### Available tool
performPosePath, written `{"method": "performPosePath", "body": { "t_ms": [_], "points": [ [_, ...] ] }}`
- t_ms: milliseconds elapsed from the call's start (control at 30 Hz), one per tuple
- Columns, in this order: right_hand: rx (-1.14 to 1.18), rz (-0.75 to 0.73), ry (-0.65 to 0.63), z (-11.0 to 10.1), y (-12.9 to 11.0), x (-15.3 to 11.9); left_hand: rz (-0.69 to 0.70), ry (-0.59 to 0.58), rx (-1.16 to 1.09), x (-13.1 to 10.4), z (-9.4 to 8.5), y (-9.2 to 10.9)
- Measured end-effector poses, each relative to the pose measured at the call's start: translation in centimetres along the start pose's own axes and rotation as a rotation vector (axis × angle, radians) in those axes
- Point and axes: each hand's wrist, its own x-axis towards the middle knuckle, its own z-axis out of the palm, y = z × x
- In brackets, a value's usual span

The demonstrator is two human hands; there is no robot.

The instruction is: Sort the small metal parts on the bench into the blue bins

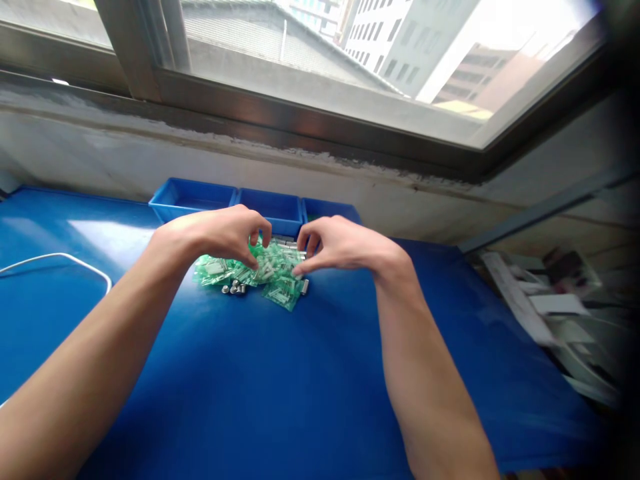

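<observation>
A pile of green plastic packets with small pale parts inside lies on the blue table. My left hand is over the pile's left part, thumb and fingers apart, holding nothing. Opposite it, my right hand curves over the pile's right edge, also with a gap between thumb and fingers. Several small silver cylinders rest at the pile's front left. Close to the right thumb is a small metal piece. More metal pieces show behind the packets, partly hidden.
Three blue bins stand in a row behind the pile: left, middle and right. A white cable curves over the table's left side. Beyond the right edge are white items. A wall and window rise behind.
</observation>
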Motion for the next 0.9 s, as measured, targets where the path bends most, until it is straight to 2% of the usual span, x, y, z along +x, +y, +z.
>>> {"method": "performPosePath", "body": {
  "t_ms": [33, 67, 100, 167, 233, 333, 533, 767, 900],
  "points": [
    [-0.043, 0.034, -0.141, 0.3, -0.7, -0.2, -0.005, 0.007, -0.006, 0.0, 0.0, 0.0],
    [-0.087, 0.068, -0.228, 0.7, -1.3, -0.3, -0.006, 0.016, -0.012, 0.0, 0.1, -0.1],
    [-0.141, 0.109, -0.259, 1.3, -1.9, -0.3, -0.003, 0.025, -0.017, 0.0, 0.2, -0.2],
    [-0.215, 0.125, -0.253, 2.4, -2.7, 0.1, 0.011, 0.033, -0.022, 0.1, 0.3, -0.3],
    [-0.268, 0.147, -0.189, 3.3, -3.3, 0.6, 0.021, 0.032, -0.024, 0.2, 0.3, -0.3],
    [-0.270, 0.142, -0.141, 3.6, -3.6, 1.0, 0.020, 0.022, -0.024, 0.2, 0.2, -0.2],
    [-0.171, 0.114, -0.262, 2.8, -2.5, 1.4, 0.014, 0.013, -0.026, 0.3, 0.4, 0.2],
    [-0.046, -0.068, -0.330, 2.2, -0.1, 2.0, 0.016, 0.031, -0.069, 0.4, 0.6, 0.2],
    [0.269, -0.215, -0.361, 1.3, 1.0, 1.6, 0.030, 0.022, -0.107, 0.4, 0.5, 0.4]
  ]
}}
